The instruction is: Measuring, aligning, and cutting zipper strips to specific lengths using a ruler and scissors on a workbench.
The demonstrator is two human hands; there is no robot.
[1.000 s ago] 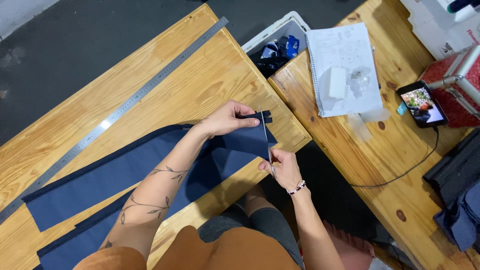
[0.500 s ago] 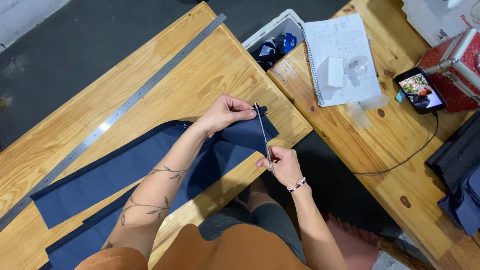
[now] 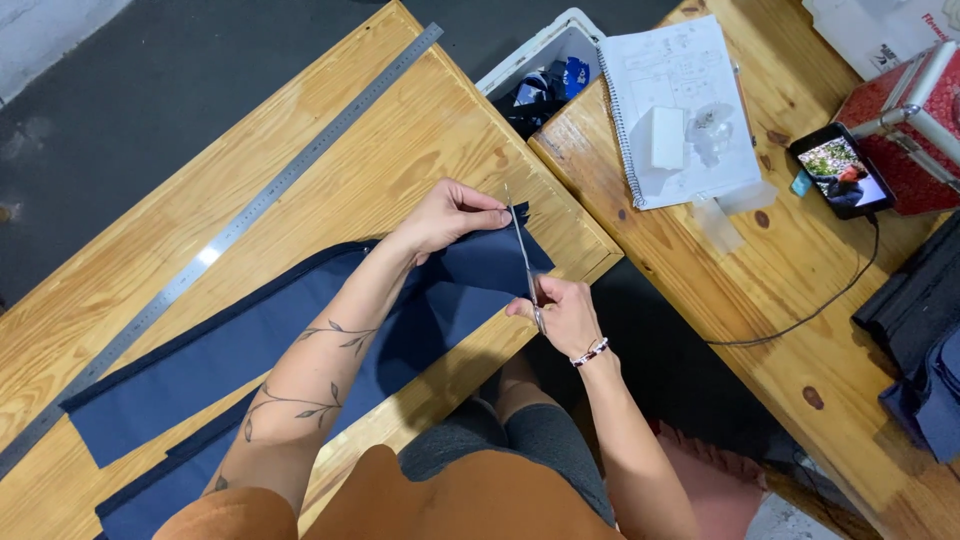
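Note:
Long pieces of dark blue fabric (image 3: 250, 350) lie across a wooden table (image 3: 330, 190). My left hand (image 3: 450, 215) pinches the fabric's end near the table's corner. My right hand (image 3: 565, 315) grips a pair of scissors (image 3: 522, 250), whose long blades run along the edge of the fabric's end, right beside the left fingertips. The scissor handles are hidden inside my right hand.
A long metal ruler (image 3: 230, 225) lies diagonally on the table. A second wooden table (image 3: 800, 300) at the right carries a spiral notebook (image 3: 680, 100), a lit phone (image 3: 840, 170) with a cable and a red case (image 3: 915, 120). A white bin (image 3: 545, 75) sits between the tables.
The scissor blades have reached farther along the fabric's end toward its far edge. My left hand keeps its hold and my right hand has hardly moved.

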